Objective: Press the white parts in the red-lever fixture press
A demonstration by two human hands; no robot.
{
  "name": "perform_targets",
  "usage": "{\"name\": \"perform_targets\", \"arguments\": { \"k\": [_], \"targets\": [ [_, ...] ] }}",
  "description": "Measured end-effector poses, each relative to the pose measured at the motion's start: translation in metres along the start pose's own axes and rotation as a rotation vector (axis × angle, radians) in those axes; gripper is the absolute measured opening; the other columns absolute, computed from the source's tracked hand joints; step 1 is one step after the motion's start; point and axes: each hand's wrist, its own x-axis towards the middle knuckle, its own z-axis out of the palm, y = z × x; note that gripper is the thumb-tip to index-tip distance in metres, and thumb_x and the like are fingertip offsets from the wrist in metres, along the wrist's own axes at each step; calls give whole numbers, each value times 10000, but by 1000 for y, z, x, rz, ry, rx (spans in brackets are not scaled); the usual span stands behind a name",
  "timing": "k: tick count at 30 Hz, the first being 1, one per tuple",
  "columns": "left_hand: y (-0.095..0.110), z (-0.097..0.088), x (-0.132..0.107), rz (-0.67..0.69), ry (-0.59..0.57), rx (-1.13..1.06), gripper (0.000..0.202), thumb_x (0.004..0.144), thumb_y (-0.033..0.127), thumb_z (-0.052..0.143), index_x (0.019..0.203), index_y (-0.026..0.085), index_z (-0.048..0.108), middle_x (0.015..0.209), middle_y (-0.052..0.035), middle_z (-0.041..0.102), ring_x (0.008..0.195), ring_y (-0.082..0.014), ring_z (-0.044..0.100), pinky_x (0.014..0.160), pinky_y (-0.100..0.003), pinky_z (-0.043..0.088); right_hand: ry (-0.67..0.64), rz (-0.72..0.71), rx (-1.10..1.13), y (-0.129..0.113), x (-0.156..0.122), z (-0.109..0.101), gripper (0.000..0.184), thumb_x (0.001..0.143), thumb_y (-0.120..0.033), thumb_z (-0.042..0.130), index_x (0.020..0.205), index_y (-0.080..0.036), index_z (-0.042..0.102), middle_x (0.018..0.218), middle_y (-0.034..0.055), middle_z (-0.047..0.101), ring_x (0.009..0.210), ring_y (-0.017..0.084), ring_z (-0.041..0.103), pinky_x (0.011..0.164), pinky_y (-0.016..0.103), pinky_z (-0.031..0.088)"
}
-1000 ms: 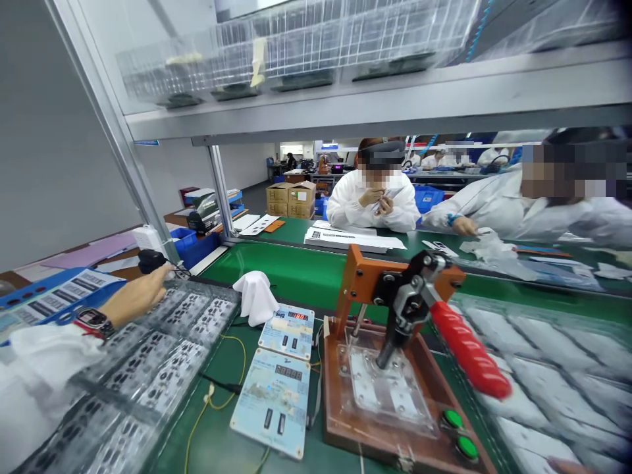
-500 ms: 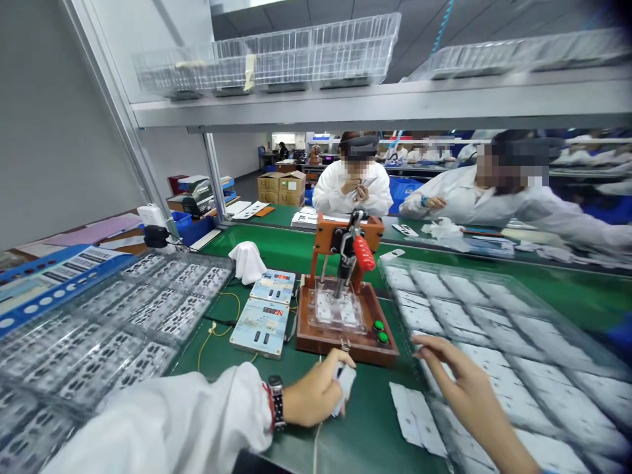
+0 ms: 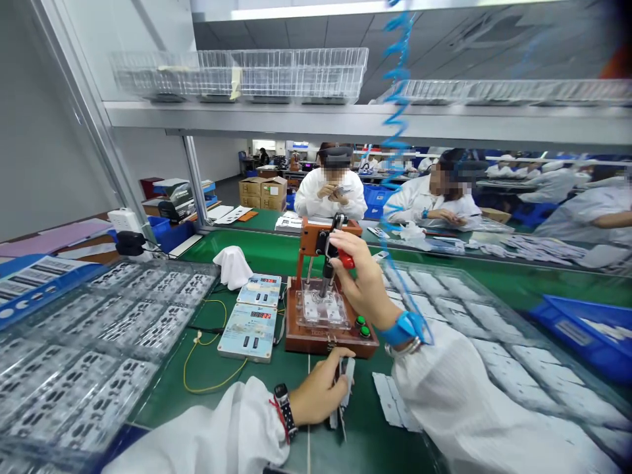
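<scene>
My right hand, with a blue wrist strap, has its fingers closed on the red handle of a toggle clamp. The clamp tops a brown-orange press fixture with a clear plate under its plunger and two green buttons on its base. In front of the base, my left hand grips some thin pale flat plates, tilted up on edge; their exact kind is unclear. Between the fixture and my right sleeve, another pale flat plate lies on the green mat.
Two light-blue boxes with red digits stand left of the fixture, by a white cloth. Trays of parts flank both sides: left tray, right tray. A blue coiled hose hangs in front. Co-workers sit opposite.
My right hand has moved from beside the right tray up and left onto the clamp's red handle. My left hand keeps its plates, now more upright. The view has shifted right.
</scene>
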Motion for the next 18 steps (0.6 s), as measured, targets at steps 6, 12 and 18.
{"name": "perform_targets", "arguments": {
  "k": [6,12,18],
  "targets": [
    [-1,-2,0,43,-6,60,420,885,172,390,1305,181,367,839,-25,570,734,-147,525,713,-288,412,163,12,29,1,19,-7,387,920,-335,489,1292,-239,440,1037,82,641,986,229,611,887,436,495],
    [0,-6,-1,75,-53,2,421,899,175,384,1318,189,342,969,-61,591,801,-155,542,755,-302,425,31,344,263,30,111,-18,414,886,-534,483,1133,-206,537,738,10,610,631,130,612,579,263,501],
    [-1,-10,-1,138,-103,-97,429,858,155,472,1280,188,397,1100,-83,588,981,-187,565,887,-331,417,-73,495,-39,100,126,-17,181,772,-316,633,713,-154,579,586,-2,539,574,131,518,587,279,464]
  ]
}}
